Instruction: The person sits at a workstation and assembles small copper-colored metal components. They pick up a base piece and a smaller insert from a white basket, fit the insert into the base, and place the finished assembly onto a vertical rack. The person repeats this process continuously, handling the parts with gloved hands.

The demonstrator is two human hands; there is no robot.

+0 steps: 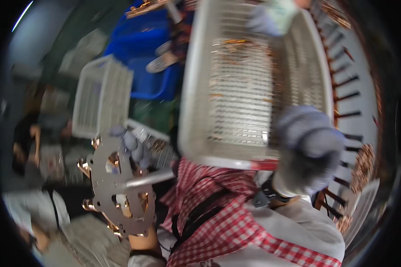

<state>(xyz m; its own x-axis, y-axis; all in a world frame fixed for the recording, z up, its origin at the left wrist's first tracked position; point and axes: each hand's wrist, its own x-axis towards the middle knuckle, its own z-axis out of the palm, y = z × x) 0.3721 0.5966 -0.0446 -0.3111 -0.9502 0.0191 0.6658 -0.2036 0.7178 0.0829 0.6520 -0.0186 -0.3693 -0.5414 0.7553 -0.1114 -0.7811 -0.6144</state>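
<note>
In the head view, the person's left hand (pixel 131 141), in a grey glove, is clamped on a flat metal plate (pixel 106 182) with cut-out holes and copper-coloured pieces around its edges. The plate sits at the person's left, clear of the big basket, and a pale rod (pixel 149 178) crosses its near right part.

The big pale basket (pixel 188 102) stands in front of the person. Its slotted floor holds thin copper-coloured bits (pixel 238 43), thickest toward the far end and scattered elsewhere. The right hand (pixel 309 142), also gloved, is at the basket's near right corner; blur hides whether its fingers are closed on anything, so its state cannot be told. Another person's gloved hand (pixel 263 21) reaches over the far end.

Left of the basket stands a white crate (pixel 118 95) with slatted sides, beside a blue bin (pixel 147 86). Small copper-coloured bits lie in a grey tray (pixel 167 158) just beyond the left hand. At the far right, a copper-coloured heap (pixel 364 164) lies near a clear tub (pixel 365 209).
</note>
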